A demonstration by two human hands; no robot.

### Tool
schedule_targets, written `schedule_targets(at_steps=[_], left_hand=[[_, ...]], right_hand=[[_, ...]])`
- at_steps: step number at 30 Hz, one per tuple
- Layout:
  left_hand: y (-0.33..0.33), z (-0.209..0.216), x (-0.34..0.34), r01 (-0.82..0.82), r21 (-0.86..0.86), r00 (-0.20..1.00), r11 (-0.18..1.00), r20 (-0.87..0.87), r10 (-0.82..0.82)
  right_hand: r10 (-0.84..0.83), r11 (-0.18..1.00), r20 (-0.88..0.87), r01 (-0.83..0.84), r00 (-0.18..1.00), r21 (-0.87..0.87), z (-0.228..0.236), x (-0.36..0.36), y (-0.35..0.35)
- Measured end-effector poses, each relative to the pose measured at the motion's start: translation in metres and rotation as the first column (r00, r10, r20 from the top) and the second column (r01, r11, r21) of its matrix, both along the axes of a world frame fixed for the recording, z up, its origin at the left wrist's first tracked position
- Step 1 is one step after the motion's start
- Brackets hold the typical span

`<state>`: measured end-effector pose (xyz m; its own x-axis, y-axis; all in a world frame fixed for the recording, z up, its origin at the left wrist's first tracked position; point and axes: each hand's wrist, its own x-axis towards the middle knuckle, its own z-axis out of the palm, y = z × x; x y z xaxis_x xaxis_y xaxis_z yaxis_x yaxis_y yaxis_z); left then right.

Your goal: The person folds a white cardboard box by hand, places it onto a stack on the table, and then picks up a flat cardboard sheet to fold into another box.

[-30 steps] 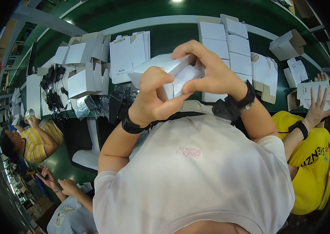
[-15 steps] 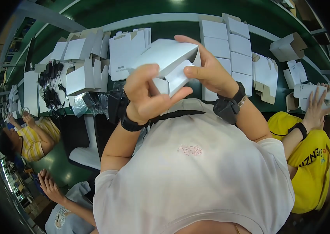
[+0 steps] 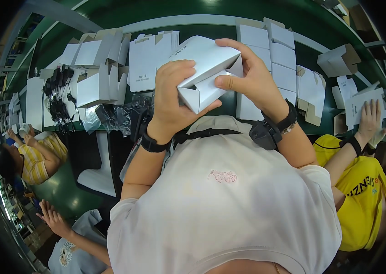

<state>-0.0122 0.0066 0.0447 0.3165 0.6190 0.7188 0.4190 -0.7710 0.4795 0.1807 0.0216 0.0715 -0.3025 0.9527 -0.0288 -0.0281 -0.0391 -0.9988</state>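
Observation:
A small white carton (image 3: pixel 206 57) is held up in front of my chest, above the near edge of the bench. Its end toward me is partly open, with a flap folded inward. My left hand (image 3: pixel 172 96) grips the carton's left side, fingers on top and thumb stretched beneath the near corner. On the other side, my right hand (image 3: pixel 252 77) has its fingers behind the far right corner and its thumb pressed against the end flap (image 3: pixel 209 89). What lies inside the carton cannot be seen.
Stacked white boxes (image 3: pixel 283 57) stand right of centre, flattened cartons (image 3: pixel 142 66) left of it. Open boxes (image 3: pixel 95 91), black corded adapters (image 3: pixel 58 98) and clear plastic bags (image 3: pixel 122 116) lie further left. At right, a co-worker in yellow (image 3: pixel 359 196) handles a white carton (image 3: pixel 362 107).
My left hand has closed in on the carton's left side, its fingers now on top. The carton has risen slightly. At right, the co-worker's carton has turned upright.

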Motion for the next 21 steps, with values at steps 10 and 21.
schedule_targets(at_steps=[10, 21], left_hand=[[-0.004, -0.007, 0.002, -0.072, -0.084, 0.991, 0.994, 0.105, 0.080], [-0.005, -0.020, 0.018, -0.089, 0.079, 0.970, 0.993, 0.233, 0.068]], right_hand=[[-0.088, 0.996, -0.139, 0.087, 0.986, -0.010, -0.005, -0.008, -0.007], [-0.169, 0.983, -0.377, 0.127, 0.911, -0.133, -0.012, -0.021, -0.018]])
